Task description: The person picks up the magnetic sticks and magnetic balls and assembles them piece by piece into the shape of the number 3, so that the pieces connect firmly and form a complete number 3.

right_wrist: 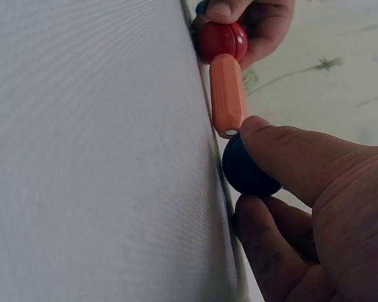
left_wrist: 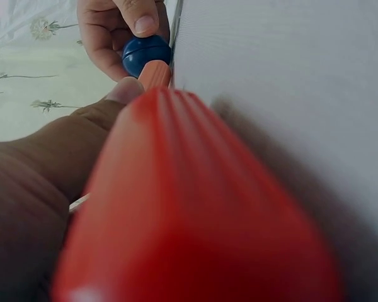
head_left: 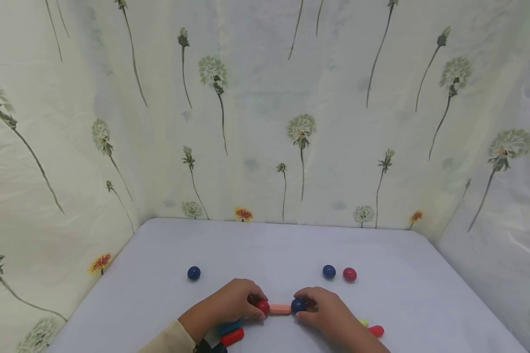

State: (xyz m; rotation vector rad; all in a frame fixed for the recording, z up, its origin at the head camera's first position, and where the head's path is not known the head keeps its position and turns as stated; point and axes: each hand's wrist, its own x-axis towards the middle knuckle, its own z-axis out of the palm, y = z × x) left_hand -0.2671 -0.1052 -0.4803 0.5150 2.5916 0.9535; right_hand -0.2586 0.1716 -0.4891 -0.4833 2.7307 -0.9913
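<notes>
My left hand (head_left: 235, 301) pinches a red ball (head_left: 263, 308) between thumb and fingers at the table's near middle. Opposite it, my right hand (head_left: 324, 310) grips a dark blue ball (head_left: 298, 306). A peach-orange ridged stick (head_left: 280, 309) lies in line between the two balls. Its far end meets the red ball in the right wrist view, while the near end shows a small silvery disc (right_wrist: 230, 133) right beside the blue ball. A red ridged stick (left_wrist: 195, 207) fills the front of the left wrist view and hides the red ball there.
Beside my left wrist lie a blue stick (head_left: 229, 327) and that red stick. Another red stick (head_left: 376, 331) and a yellow-green one (head_left: 363, 322) lie by my right forearm. Farther back rest a blue ball (head_left: 194, 273), another blue ball (head_left: 329, 271) and a red ball (head_left: 350, 274).
</notes>
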